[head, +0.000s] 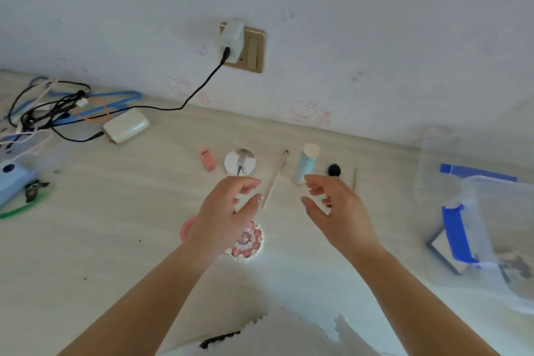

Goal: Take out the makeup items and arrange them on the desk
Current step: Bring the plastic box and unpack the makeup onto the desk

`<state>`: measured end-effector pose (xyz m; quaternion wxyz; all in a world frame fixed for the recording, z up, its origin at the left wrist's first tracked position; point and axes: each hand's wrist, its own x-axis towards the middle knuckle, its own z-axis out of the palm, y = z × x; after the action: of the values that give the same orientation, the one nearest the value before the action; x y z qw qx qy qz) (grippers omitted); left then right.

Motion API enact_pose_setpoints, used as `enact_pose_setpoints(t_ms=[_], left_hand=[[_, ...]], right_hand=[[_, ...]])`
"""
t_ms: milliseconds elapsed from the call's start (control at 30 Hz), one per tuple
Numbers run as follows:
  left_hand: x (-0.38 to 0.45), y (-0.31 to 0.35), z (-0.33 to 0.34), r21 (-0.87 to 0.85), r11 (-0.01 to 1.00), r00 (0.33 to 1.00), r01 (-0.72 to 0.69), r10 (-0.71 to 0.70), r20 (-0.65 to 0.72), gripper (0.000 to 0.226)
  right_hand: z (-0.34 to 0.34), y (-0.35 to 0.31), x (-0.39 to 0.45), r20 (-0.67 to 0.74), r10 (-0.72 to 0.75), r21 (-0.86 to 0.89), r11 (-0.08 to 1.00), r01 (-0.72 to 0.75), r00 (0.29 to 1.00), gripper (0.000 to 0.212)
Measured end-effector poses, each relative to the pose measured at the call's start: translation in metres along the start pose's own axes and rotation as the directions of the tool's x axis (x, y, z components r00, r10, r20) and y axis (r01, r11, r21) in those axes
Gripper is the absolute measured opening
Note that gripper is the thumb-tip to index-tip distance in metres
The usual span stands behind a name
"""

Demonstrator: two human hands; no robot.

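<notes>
Nearest the wearer, a round beaded compact [248,241] lies flat on the desk [115,240], partly hidden under the left hand [228,211]. That hand hovers above it with fingers loosely spread and curled, holding nothing. The right hand [332,205] hangs level with it, also spread and empty, thumb and fingers apart.

Between the two hands lies a thin pencil-like stick [274,179], its long axis running away from the wearer and leaning slightly right at the far end. Its near end sits just beside the left fingertips [257,198]; the left hand is judged the nearer for any adjustment.

Beyond the hands the row runs left to right: a small pink case [208,159], a round silver compact [239,161], the stick, a pale blue tube [307,163], a black-tipped applicator [334,170] partly behind the right hand, and a thin stick [354,179].

Well to the right stands a clear storage box [491,234] with blue latches; its contents are too blurred to identify.
</notes>
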<state>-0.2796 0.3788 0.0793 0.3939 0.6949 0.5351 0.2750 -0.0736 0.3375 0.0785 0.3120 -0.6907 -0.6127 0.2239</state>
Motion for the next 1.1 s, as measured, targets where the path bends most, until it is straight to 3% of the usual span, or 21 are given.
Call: enact_pose_setpoints(t_ms=[400,567,667,733,867,1000,1100], left_hand=[[0.002,0.142,0.149,-0.164,0.977,0.967,-0.134,0.165,0.195,0.024],[0.002,0.220,0.243,-0.235,0.953,0.934,-0.192,0.251,0.254,0.026],[0.006,0.240,0.287,-0.131,0.974,0.913,-0.187,0.222,0.342,0.028],[0.010,0.245,0.314,0.049,0.985,0.895,-0.165,0.128,0.428,0.045],[0.025,0.244,0.356,0.429,0.883,0.831,-0.189,-0.089,0.549,0.063],[0.038,0.228,0.384,0.670,0.718,0.797,-0.190,-0.286,0.532,0.065],[0.040,0.214,0.401,0.779,0.596,0.761,-0.194,-0.410,0.503,0.089]], right_hand=[[-0.168,0.103,-0.074,-0.270,0.241,0.224,0.957,-0.183,0.932,0.041],[-0.257,0.179,-0.103,-0.294,0.288,0.087,0.958,-0.275,0.912,0.039],[-0.291,0.216,-0.101,-0.168,0.240,-0.167,0.949,-0.267,0.956,0.040],[-0.305,0.239,-0.096,0.036,0.234,-0.392,0.898,-0.201,0.972,0.045],[-0.303,0.274,-0.082,0.412,0.272,-0.622,0.781,0.050,0.870,0.059],[-0.282,0.292,-0.081,0.520,0.323,-0.755,0.607,0.249,0.791,0.060],[-0.267,0.298,-0.079,0.560,0.274,-0.741,0.588,0.325,0.782,0.048]])
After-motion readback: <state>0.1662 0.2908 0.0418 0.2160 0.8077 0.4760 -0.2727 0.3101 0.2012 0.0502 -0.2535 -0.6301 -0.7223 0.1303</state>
